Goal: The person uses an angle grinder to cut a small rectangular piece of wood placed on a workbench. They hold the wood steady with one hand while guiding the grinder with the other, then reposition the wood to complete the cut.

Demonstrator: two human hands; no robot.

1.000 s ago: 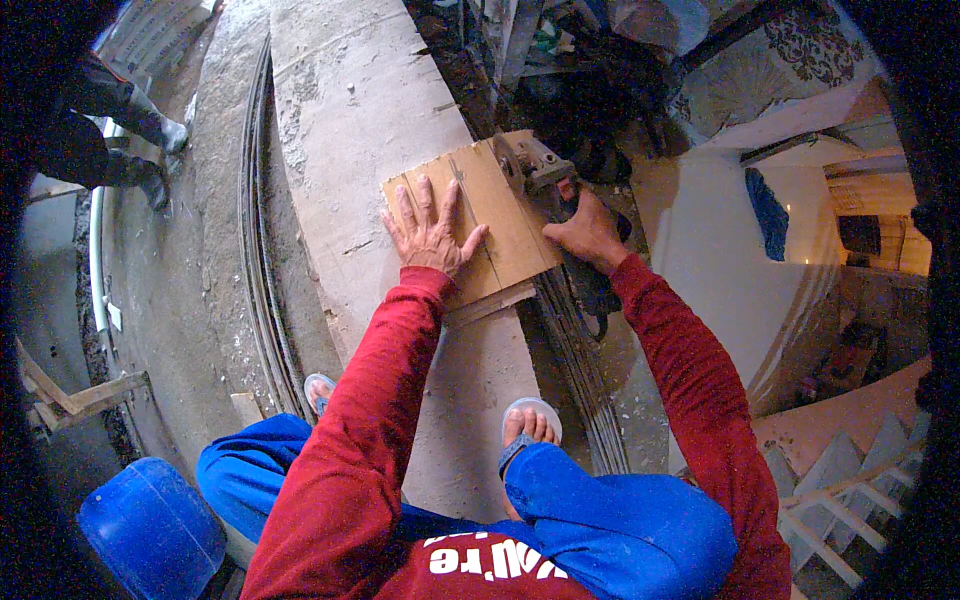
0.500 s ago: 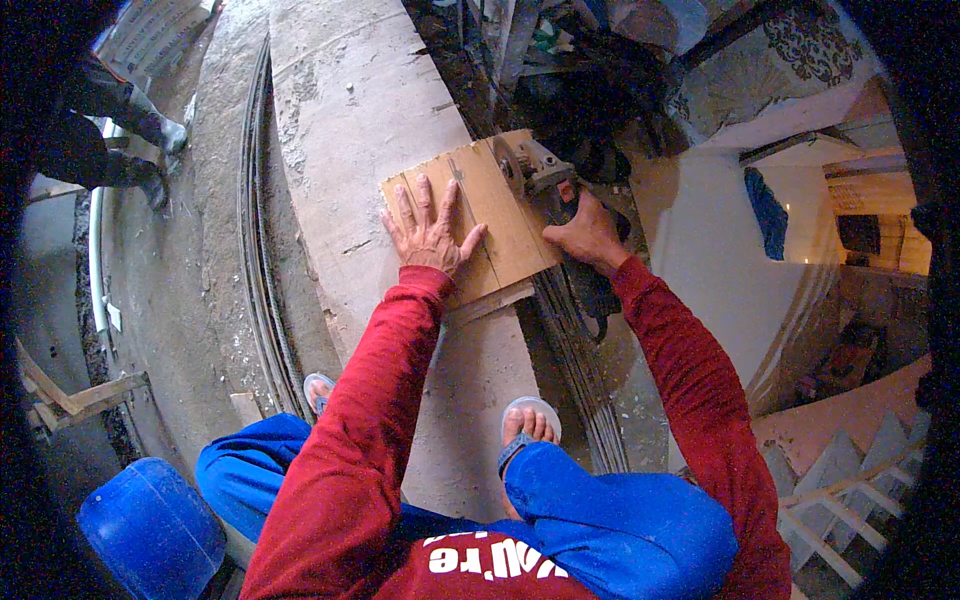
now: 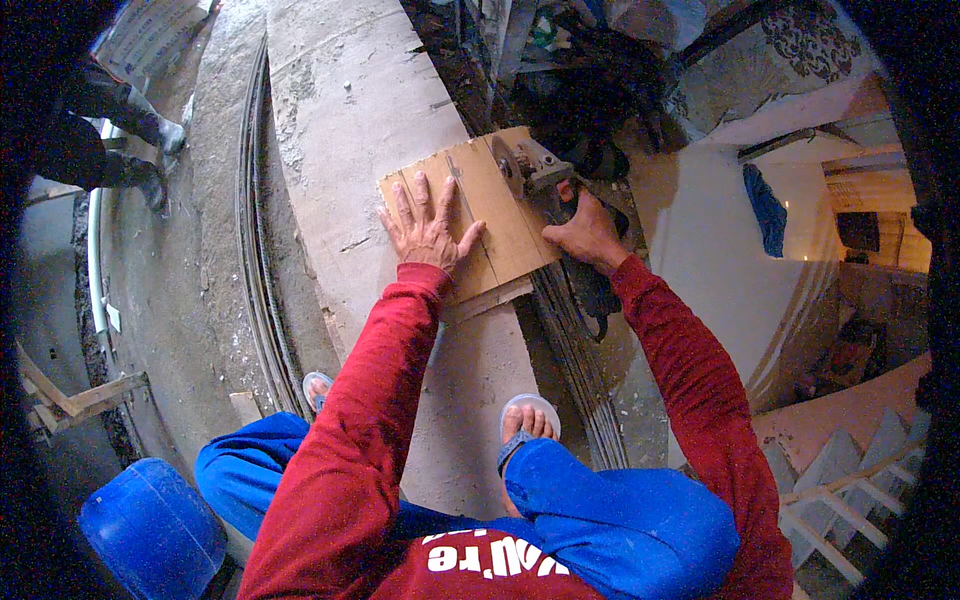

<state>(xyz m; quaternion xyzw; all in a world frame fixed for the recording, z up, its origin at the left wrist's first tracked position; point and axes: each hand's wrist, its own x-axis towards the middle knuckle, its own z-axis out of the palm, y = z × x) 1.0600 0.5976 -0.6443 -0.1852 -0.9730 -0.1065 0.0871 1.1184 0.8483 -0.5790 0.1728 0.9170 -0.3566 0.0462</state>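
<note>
A light brown wooden panel (image 3: 505, 235) with dark lines across it lies on a wide, dusty plank (image 3: 350, 130). Flat on the panel's left part rests my left hand (image 3: 427, 228), its fingers spread. My right hand (image 3: 588, 235) is wrapped round the body of an angle grinder (image 3: 548, 178). The grinder's round disc (image 3: 508, 165) stands on edge at the panel's upper right part, against its surface; whether it cuts into the wood I cannot tell. Beneath the panel's near edge a second thin board (image 3: 490, 303) sticks out.
Bundles of long thin rods (image 3: 590, 380) run beside the plank on the right, with more rods (image 3: 258, 200) on the left. Another person's legs and boots (image 3: 150, 135) are at the upper left. A blue plastic container (image 3: 152, 525) stands at the lower left, below wooden strips (image 3: 95, 395).
Both hands, the panel and the grinder keep almost the same places. Only a very slight shift of the view shows.
</note>
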